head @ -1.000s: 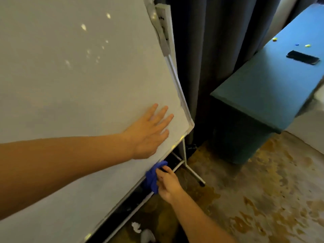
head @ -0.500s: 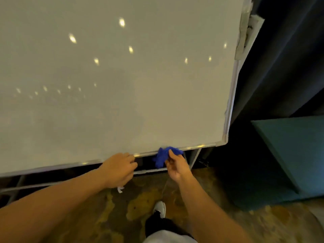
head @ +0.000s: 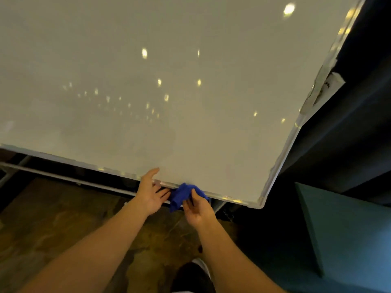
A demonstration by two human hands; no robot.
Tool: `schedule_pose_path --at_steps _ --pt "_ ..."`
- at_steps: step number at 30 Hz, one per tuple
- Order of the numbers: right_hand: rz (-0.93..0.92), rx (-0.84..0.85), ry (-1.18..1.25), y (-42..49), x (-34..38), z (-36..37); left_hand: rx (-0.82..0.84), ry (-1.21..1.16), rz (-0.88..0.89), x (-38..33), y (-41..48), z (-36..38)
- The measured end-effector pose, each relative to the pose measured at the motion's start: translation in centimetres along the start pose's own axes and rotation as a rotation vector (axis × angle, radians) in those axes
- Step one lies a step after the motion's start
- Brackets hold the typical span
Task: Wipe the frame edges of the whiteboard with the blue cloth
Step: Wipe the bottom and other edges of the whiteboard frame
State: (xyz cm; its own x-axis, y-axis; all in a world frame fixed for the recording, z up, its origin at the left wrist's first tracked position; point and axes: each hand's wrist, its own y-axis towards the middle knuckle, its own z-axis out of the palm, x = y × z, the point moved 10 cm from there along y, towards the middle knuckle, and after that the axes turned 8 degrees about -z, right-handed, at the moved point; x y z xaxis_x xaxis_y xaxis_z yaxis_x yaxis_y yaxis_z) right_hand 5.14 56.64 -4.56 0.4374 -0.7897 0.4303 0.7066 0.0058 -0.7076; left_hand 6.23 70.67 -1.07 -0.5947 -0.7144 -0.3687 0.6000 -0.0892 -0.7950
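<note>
Compared with 0.5 s earlier, both hands have shifted right along the bottom rail and now sit close together, and the board's lower right corner lies farther right and lower in view.

Head view. Whiteboard [head: 169, 81] fills the upper part of the picture, its surface dotted with reflected ceiling lights. Bottom frame edge [head: 228, 197] runs from the left margin down to the rounded lower right corner; right frame edge [head: 283, 153] rises from that corner toward the top right. Left hand [head: 151, 192]: thumb laid on the board face just above the rail, fingers spread and curled under the bottom edge, holding the board from below. Right hand [head: 197, 208]: fingers closed on the blue cloth [head: 182, 194], thumb on top of the bunched fabric. Cloth is pressed against the bottom frame edge, just right of the left hand and left of the lower right corner. A thin stand bar [head: 63, 176] runs below the board. Mottled brown floor [head: 63, 229] lies beneath. Teal table [head: 349, 240] stands at the right, below a dark curtain [head: 349, 134]. One shoe [head: 200, 264] shows between the forearms.
</note>
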Motion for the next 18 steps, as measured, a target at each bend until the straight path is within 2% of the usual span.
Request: schedule_pose_path --at_steps 6,8,10,13,15,17,18 --pt "0.038 -0.041 -0.261 -3.0 4.0 -2.0 -0.012 -0.313 0.086 1.1 2.6 1.8" --pt "0.001 0.099 -0.382 -5.1 6.4 -0.5 0.001 -0.392 0.124 1.1 3.3 2.3" --pt "-0.183 0.317 -0.549 -7.1 11.2 4.3 0.018 -0.431 0.161 0.6 3.7 3.4" --pt "-0.625 0.838 -0.915 -10.3 17.7 17.8 -0.003 -0.537 0.231 0.3 3.9 5.5" --pt "-0.891 1.121 -1.252 -11.6 17.1 23.5 -0.046 -0.549 0.231 1.6 3.8 7.1" --pt "-1.141 1.415 -1.565 -11.2 12.9 25.2 -0.087 -0.525 0.265 3.0 3.7 8.2" --pt "-1.202 1.579 -1.73 -10.1 9.9 24.7 -0.109 -0.514 0.299 3.4 3.6 8.7"
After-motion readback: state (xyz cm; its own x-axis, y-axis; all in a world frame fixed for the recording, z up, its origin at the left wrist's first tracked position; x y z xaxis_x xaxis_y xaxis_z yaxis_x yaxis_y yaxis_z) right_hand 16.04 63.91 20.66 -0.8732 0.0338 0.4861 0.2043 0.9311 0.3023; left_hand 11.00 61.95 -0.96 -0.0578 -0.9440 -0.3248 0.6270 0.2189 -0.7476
